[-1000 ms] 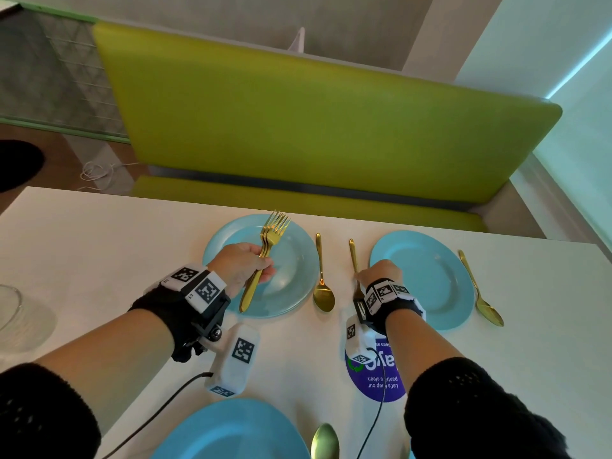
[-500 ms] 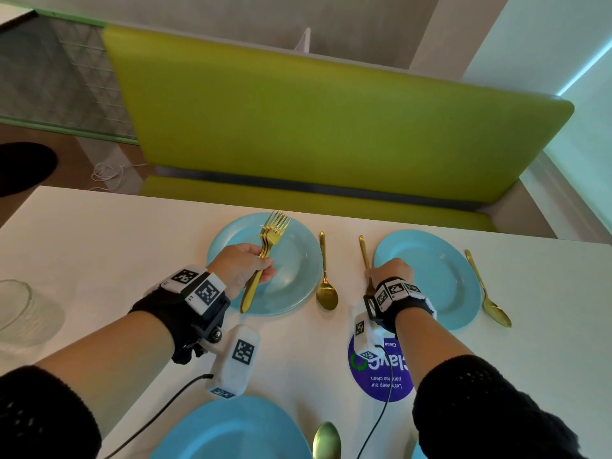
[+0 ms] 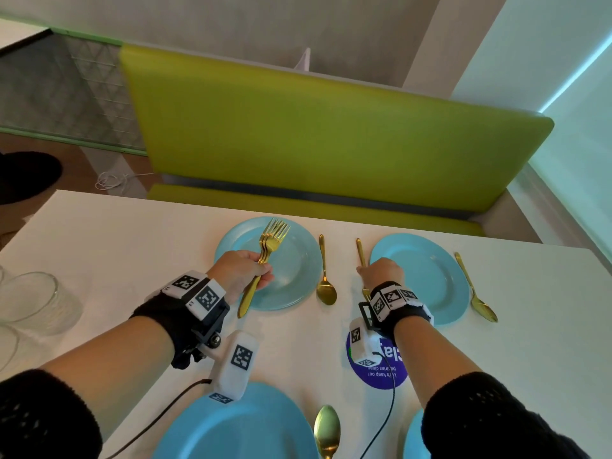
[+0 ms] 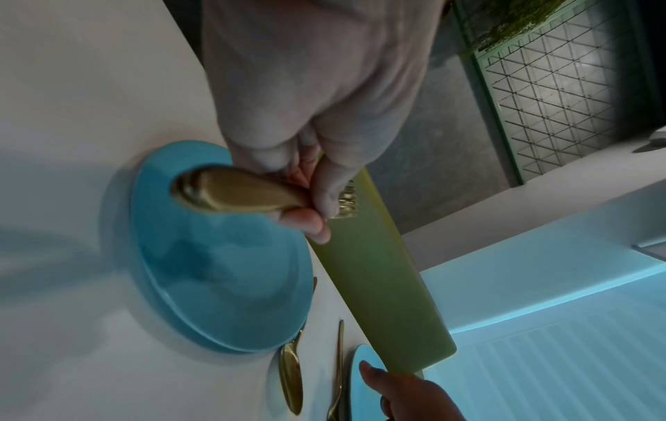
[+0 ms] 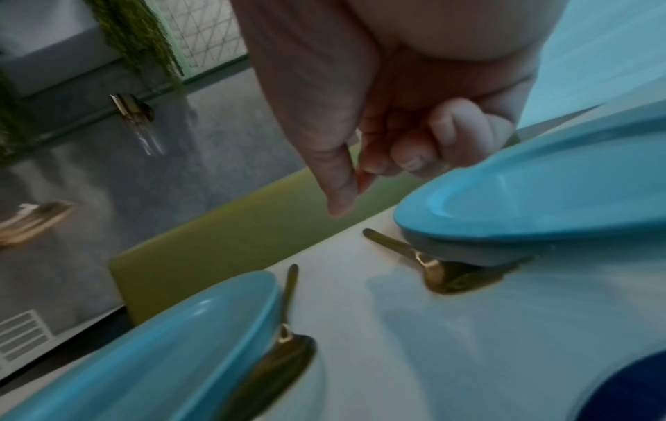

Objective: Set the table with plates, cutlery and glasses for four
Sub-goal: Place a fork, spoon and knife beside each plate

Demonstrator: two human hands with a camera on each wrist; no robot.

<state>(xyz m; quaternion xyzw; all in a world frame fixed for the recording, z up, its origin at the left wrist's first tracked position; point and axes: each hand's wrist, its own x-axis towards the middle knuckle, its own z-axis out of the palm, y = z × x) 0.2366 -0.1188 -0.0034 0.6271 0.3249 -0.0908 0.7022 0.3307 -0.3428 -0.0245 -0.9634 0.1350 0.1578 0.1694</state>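
My left hand grips a bundle of gold forks by the handles, tines pointing away, above the far left blue plate. The left wrist view shows the handle ends sticking out of my fist over that plate. My right hand hovers with curled fingers over a single gold fork that lies on the table left of the far right blue plate. In the right wrist view that fork lies beside the plate rim, and my fingertips are clear of it.
A gold spoon lies right of the far left plate, another right of the far right plate. Two near blue plates with a spoon sit at the front edge. Clear glasses stand at the left. A green bench runs behind the table.
My right hand slid the single fork a little farther away alongside the far right plate and now holds its fingers off it. My left hand kept the fork bundle over the left plate.
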